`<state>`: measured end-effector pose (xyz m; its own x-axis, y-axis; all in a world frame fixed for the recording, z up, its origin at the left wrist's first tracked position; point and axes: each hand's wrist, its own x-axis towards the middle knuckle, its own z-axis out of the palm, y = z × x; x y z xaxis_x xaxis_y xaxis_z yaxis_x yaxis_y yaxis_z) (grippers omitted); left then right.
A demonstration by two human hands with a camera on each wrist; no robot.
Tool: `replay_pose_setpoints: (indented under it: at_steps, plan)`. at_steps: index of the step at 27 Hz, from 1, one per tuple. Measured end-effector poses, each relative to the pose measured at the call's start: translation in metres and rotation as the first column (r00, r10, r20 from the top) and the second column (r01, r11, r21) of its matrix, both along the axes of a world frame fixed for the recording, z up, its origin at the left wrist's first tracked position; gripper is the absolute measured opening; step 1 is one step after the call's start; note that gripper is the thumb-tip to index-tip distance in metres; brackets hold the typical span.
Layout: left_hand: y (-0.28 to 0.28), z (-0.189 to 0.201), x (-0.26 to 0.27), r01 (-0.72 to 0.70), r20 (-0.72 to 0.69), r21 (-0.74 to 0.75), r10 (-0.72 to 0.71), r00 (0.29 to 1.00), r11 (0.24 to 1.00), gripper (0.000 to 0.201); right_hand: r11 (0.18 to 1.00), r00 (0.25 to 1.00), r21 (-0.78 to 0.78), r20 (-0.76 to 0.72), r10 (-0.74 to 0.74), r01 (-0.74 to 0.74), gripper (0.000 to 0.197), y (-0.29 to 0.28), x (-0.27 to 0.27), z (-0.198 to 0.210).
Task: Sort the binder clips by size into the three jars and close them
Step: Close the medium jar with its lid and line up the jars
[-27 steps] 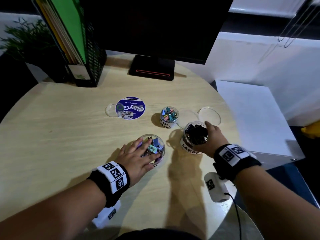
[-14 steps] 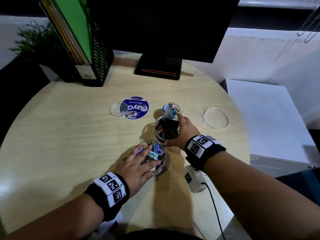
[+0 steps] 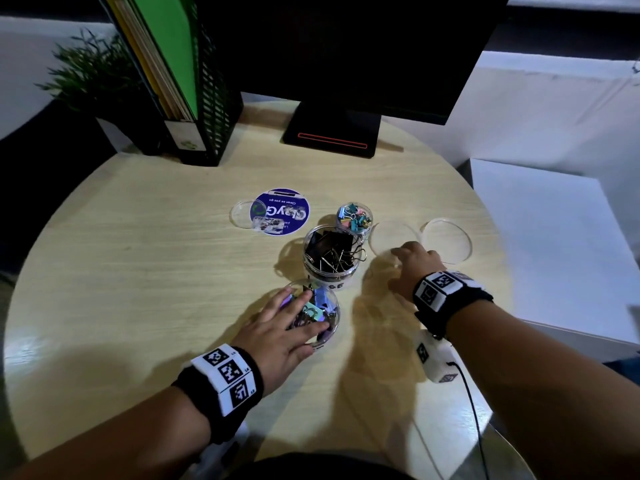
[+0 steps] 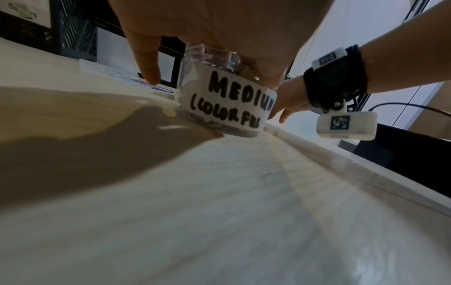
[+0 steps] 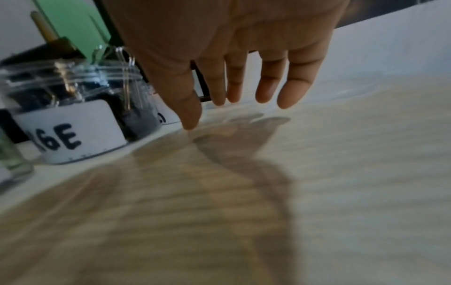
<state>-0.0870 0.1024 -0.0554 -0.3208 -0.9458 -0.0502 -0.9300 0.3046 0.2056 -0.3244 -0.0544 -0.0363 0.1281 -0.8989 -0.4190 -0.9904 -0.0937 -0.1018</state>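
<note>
Since half a second ago, the right hand (image 3: 414, 268) has let go of the jar of large black clips (image 3: 331, 258) and is now reaching out at about two o'clock on the round wooden table (image 3: 138, 289), fingers straight and spread, holding nothing. Its fingertips (image 5: 290, 96) are hovering just over the table surface, at the near edge of a clear lid (image 3: 393, 240) lying flat there. A second clear lid (image 3: 446, 239) is lying just beyond it, farther toward three o'clock.

The left hand (image 3: 284, 327) is resting flat on top of the medium jar (image 4: 224, 104), fingers lying relaxed across its open mouth, near six o'clock. That jar is standing upright, showing colourful clips through its wall, with a white label reading "MEDIUM (COLORFUL".

The large jar is standing upright and open just beyond the medium jar, near the table's centre, with wire handles sticking up past its rim. A small jar (image 3: 355, 218) of pastel clips is standing open just behind it, toward twelve o'clock. A third, small clear lid (image 3: 242, 213) is lying at about eleven o'clock, touching a round blue sticker (image 3: 280, 211).

A dark monitor (image 3: 346, 53) is standing at twelve o'clock, and a black mesh file holder (image 3: 194, 81) with folders at eleven.
</note>
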Motion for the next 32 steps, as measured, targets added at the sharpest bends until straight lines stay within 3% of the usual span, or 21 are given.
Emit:
replay_pose_setpoints:
  at_steps: [6,10,13,17,22,25,28,32]
  plan:
    - [0.003,-0.002,0.000,-0.038,-0.040,0.008,0.039,0.998,0.999,0.042,0.999,0.999,-0.034,-0.036,0.021,-0.022,0.036,0.016,0.006,0.002]
    - [0.009,-0.007,0.006,-0.030,-0.129,0.040,0.035,0.991,0.999,0.043,0.997,0.990,-0.033,-0.130,0.061,-0.066,0.058,0.035,0.010,0.009]
    - [0.016,-0.010,0.015,-0.027,-0.118,0.035,0.031,0.992,0.999,0.045,1.000,0.998,0.009,-0.053,0.020,-0.020,0.062,0.039,0.015,0.014]
    - [0.024,-0.006,0.022,-0.035,-0.105,0.068,0.042,0.994,0.997,0.047,0.998,0.998,0.063,-0.059,0.029,-0.025,0.088,0.044,0.023,0.013]
    - [0.025,-0.002,0.029,-0.009,-0.060,0.187,0.021,0.998,0.982,0.058,0.995,0.991,0.103,-0.134,-0.005,0.019,0.087,0.065,0.034,0.007]
    - [0.018,0.006,0.034,0.031,-0.032,0.243,-0.024,0.999,0.970,0.049,0.989,0.990,0.143,-0.143,-0.006,0.027,0.096,0.079,0.038,0.003]
    - [0.012,0.017,0.037,0.028,-0.083,0.207,-0.011,0.996,0.978,0.078,0.978,0.985,0.200,-0.172,-0.024,0.058,0.110,0.088,0.041,0.005]
    - [0.002,0.033,0.043,-0.118,-0.154,0.238,0.158,0.975,0.964,0.113,0.957,0.972,0.274,-0.231,-0.028,0.093,0.121,0.102,0.041,0.010]
